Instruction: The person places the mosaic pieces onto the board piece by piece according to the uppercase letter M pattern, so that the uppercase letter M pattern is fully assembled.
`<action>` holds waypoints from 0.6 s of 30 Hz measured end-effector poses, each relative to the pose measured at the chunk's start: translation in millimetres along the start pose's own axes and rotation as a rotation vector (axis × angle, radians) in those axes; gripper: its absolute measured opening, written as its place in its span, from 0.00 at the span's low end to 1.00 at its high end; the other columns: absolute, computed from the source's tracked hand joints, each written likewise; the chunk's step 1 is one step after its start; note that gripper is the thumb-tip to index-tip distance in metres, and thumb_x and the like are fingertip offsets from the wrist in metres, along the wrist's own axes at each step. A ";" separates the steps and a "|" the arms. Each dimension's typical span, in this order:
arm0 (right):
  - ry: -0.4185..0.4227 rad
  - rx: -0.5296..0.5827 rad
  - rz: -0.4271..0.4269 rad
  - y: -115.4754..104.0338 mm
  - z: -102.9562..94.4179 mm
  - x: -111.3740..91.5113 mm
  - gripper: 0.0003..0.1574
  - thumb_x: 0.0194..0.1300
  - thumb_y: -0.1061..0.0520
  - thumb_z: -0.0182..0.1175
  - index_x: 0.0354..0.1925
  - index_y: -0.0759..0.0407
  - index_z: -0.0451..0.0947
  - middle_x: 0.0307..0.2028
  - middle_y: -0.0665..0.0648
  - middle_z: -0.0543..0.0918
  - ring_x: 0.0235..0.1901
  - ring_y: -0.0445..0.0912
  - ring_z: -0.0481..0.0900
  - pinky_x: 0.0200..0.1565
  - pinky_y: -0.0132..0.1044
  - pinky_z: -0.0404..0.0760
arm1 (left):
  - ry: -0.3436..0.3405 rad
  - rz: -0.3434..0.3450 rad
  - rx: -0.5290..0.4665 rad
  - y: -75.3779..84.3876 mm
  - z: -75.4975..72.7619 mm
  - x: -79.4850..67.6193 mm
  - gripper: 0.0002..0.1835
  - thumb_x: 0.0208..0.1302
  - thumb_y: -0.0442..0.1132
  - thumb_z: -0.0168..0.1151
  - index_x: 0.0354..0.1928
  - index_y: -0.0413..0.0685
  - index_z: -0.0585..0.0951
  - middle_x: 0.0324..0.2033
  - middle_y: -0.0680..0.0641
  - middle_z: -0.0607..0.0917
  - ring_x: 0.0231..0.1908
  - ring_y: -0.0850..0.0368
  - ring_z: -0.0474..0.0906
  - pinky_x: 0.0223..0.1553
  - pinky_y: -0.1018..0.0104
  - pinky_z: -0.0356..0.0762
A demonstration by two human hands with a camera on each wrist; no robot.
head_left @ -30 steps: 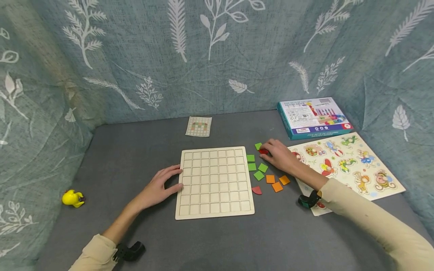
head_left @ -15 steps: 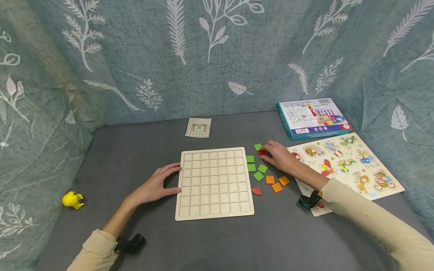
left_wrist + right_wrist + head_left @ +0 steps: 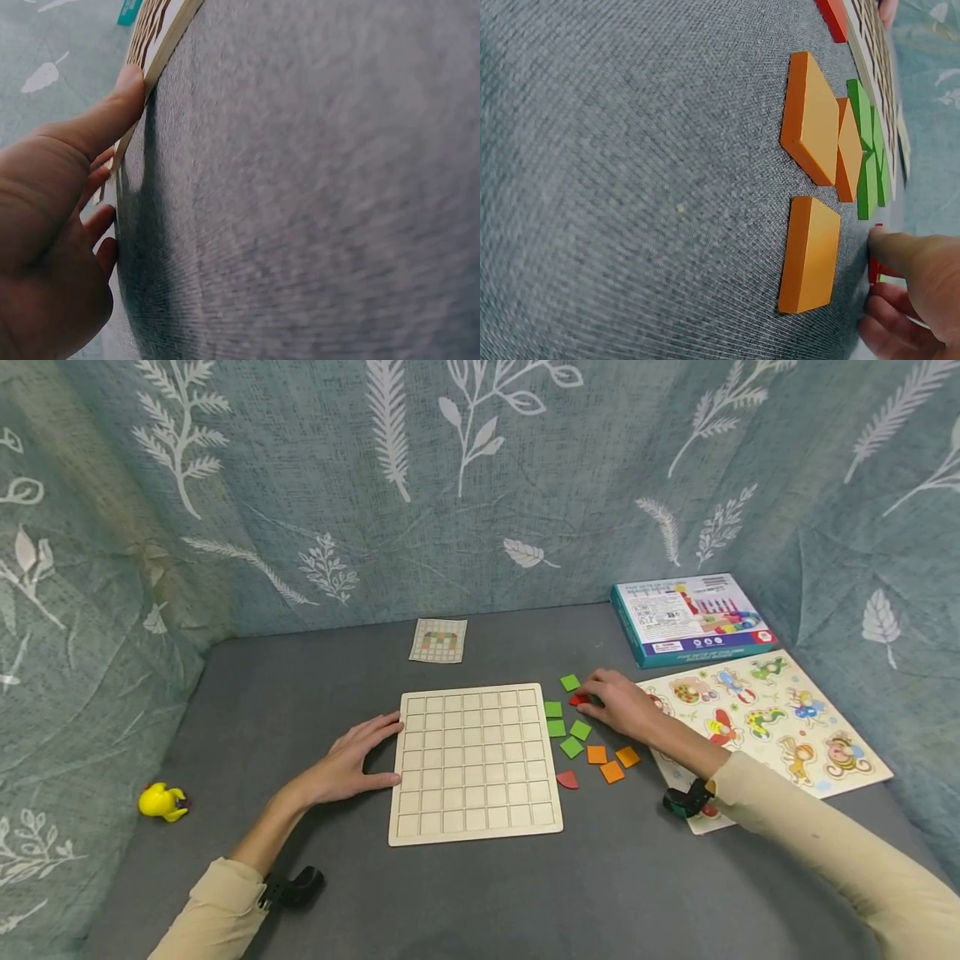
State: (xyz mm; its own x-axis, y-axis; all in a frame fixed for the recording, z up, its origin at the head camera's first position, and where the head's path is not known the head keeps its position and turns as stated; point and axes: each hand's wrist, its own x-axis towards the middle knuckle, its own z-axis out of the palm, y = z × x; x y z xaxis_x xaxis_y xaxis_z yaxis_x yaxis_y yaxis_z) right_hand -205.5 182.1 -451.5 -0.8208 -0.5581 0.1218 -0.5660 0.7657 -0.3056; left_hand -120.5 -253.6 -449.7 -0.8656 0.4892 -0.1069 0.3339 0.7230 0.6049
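Since a second ago, the red piece [image 3: 577,700] has been shifting slightly toward the board [image 3: 476,764]. My right hand [image 3: 621,703] is clamping it between thumb and fingers, near the board's far right corner. My left hand [image 3: 347,770] is touching the board's left edge, thumb and fingers apart.

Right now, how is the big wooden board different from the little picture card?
The wooden board is bigger than the picture card. The board's squares are plain; the card's include some coloured ones. The left hand touches the board, while no hand touches the card. Both show a grid.
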 end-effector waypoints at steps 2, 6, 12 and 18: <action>0.010 -0.002 -0.018 1.4 0.0 0.2 0.14 0.63 0.55 0.66 0.44 0.63 0.84 0.42 0.60 0.82 0.42 0.54 0.79 0.47 0.47 0.79 | -0.011 0.017 -0.007 -1.5 -0.1 1.4 0.42 0.61 0.51 0.66 0.73 0.44 0.60 0.75 0.39 0.55 0.74 0.33 0.45 0.65 0.29 0.45; -0.005 0.002 -0.057 2.9 2.2 0.5 0.14 0.63 0.56 0.66 0.43 0.64 0.84 0.39 0.60 0.83 0.39 0.52 0.79 0.44 0.46 0.79 | -0.033 0.036 -0.021 -4.3 2.7 -1.9 0.43 0.62 0.51 0.65 0.74 0.44 0.59 0.75 0.39 0.54 0.74 0.31 0.42 0.66 0.29 0.43; 0.046 0.046 -0.039 5.2 -3.9 5.8 0.15 0.63 0.56 0.66 0.45 0.64 0.83 0.40 0.61 0.83 0.40 0.53 0.80 0.45 0.47 0.79 | -0.002 0.050 -0.033 -5.5 2.6 -0.6 0.42 0.62 0.50 0.65 0.74 0.46 0.59 0.75 0.40 0.54 0.75 0.33 0.41 0.67 0.31 0.42; 0.109 0.125 -0.053 4.1 -7.1 7.8 0.16 0.62 0.56 0.67 0.46 0.64 0.83 0.41 0.61 0.82 0.39 0.52 0.80 0.43 0.46 0.80 | -0.011 0.043 -0.033 -6.8 4.8 0.1 0.43 0.61 0.50 0.66 0.74 0.46 0.59 0.76 0.41 0.54 0.75 0.35 0.41 0.68 0.32 0.42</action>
State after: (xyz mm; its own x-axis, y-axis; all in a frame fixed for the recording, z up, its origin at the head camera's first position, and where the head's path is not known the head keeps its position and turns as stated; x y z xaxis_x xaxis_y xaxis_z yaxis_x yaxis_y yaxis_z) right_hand -214.8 183.2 -445.1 -0.7975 -0.5532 0.2408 -0.6001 0.6864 -0.4107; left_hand -121.1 -256.1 -457.6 -0.8465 0.5249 -0.0886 0.3581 0.6847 0.6348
